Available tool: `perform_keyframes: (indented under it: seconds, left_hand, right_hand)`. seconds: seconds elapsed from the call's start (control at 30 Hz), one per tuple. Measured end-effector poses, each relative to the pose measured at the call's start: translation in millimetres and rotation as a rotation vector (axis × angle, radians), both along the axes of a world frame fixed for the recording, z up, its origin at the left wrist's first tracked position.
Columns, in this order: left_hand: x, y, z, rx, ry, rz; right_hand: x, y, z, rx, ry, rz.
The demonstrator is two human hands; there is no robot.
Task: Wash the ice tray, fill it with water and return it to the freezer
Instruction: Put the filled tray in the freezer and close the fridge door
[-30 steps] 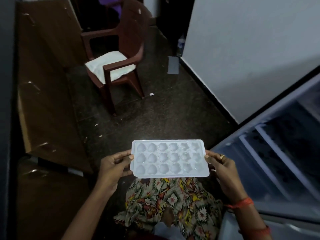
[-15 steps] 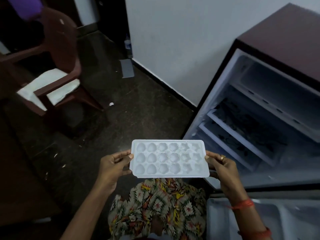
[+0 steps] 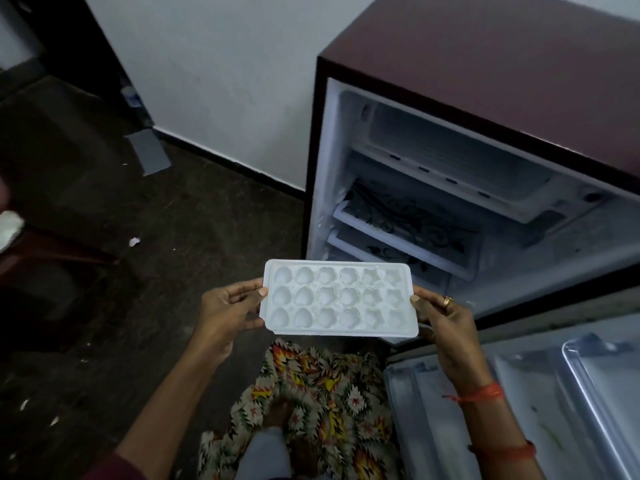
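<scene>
Both hands, left [image 3: 227,308] and right [image 3: 441,318], pinch the tray [image 3: 339,297] by its short ends, level, with the open fridge [image 3: 450,188] just beyond them.

One head-worn wide-angle camera looked forward and steeply down from standing height. It faced the open fridge [image 3: 485,188] at upper right, close by, with the dark floor [image 3: 104,237] spreading left and the white wall [image 3: 225,81] behind. The wearer's patterned clothing [image 3: 311,393] filled the lower middle, straight below the lens.
</scene>
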State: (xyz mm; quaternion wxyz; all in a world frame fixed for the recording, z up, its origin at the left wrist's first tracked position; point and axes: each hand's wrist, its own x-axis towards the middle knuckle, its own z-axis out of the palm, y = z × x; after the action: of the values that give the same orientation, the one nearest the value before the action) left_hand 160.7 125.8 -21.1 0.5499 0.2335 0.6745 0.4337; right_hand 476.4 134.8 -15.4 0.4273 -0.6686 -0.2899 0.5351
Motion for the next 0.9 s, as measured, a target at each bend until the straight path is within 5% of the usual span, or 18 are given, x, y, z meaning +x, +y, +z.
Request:
perform_keyframes:
  seconds: [0.9]
  left_hand:
    - [107.9, 208.2, 21.8, 0.151, -0.015, -0.356]
  right_hand:
    - [85.7, 95.3, 20.9, 0.159, 0.065, -0.402]
